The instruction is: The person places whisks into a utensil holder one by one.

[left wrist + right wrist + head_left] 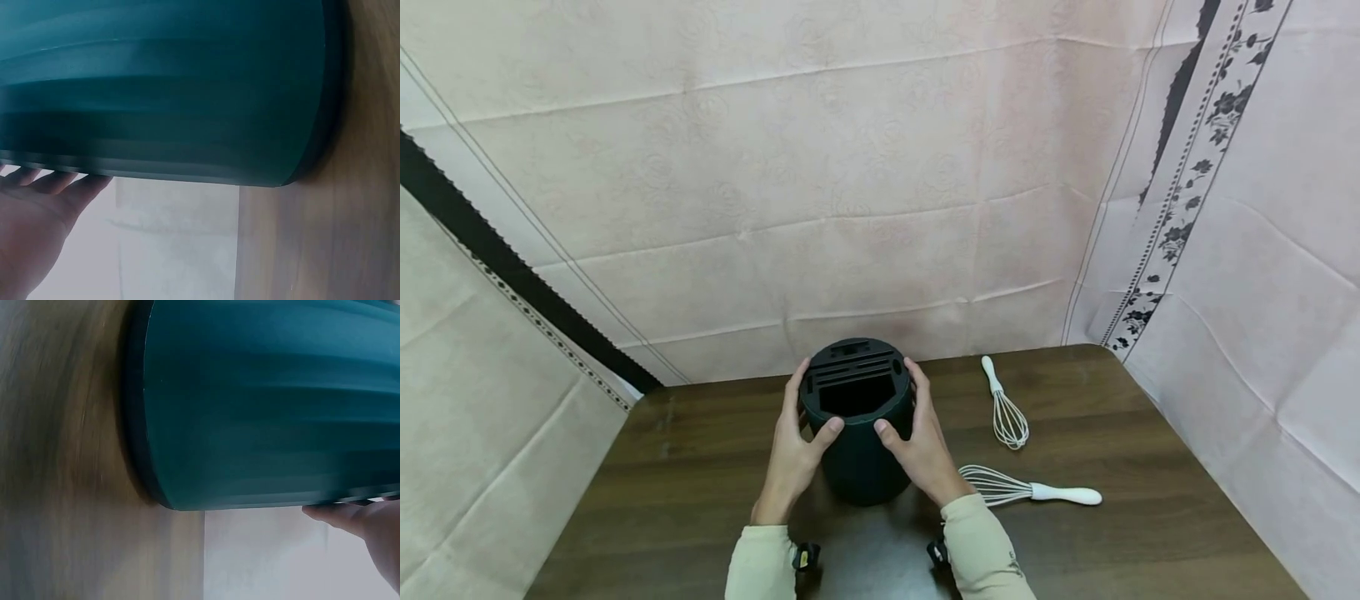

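A dark green, round utensil holder (867, 467) stands at the middle of the table, with narrow slots and one large opening in its top. My left hand (797, 454) grips it from the left, thumb at the near rim and fingers along the side. From the right, my right hand (925, 450) holds it the same way. In the left wrist view the holder's ribbed green wall (187, 94) fills much of the picture, its base close to the wood. The right wrist view shows the fingers (340, 514) against the wall near the top.
Right of the holder, a small white whisk (1003, 408) lies with its handle toward the back edge. A larger whisk (1030, 490) lies nearer, its wire end partly behind the right wrist. Pale patterned cloth (850, 208) hangs behind and beside the brown wooden table (700, 500).
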### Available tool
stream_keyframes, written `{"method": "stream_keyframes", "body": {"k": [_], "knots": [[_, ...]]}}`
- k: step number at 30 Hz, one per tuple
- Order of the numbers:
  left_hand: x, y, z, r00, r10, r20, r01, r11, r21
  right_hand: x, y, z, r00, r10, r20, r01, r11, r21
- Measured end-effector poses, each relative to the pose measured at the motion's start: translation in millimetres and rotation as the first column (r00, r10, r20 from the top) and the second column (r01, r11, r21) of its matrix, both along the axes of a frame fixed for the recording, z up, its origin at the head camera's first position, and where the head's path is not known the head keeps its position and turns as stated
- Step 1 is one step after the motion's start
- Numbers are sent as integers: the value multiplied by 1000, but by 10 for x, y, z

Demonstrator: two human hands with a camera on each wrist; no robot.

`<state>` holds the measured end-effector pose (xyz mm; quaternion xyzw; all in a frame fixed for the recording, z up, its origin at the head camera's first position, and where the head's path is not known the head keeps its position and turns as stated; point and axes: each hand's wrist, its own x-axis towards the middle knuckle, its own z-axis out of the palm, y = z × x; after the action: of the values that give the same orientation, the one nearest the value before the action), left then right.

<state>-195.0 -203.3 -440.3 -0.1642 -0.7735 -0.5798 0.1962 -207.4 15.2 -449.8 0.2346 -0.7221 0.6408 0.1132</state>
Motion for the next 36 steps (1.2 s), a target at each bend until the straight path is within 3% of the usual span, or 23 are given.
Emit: {"method": "stream_keyframes", "body": {"k": [19,23,30,36], "knots": [[-142,404,14,999,-30,20,30,999,-16,1,339,-10,998,-65,10,65,998,-12],[-124,436,-46,1000,-19,4,18,999,28,29,357,-17,997,-55,49,54,998,8],[-160,557,-149,996,-83,-28,87,982,165,43,375,-73,996,-74,54,72,997,37],[-188,704,-178,999,-23,-46,33,969,245,-1,393,-118,996,-86,28,84,995,47]]}}
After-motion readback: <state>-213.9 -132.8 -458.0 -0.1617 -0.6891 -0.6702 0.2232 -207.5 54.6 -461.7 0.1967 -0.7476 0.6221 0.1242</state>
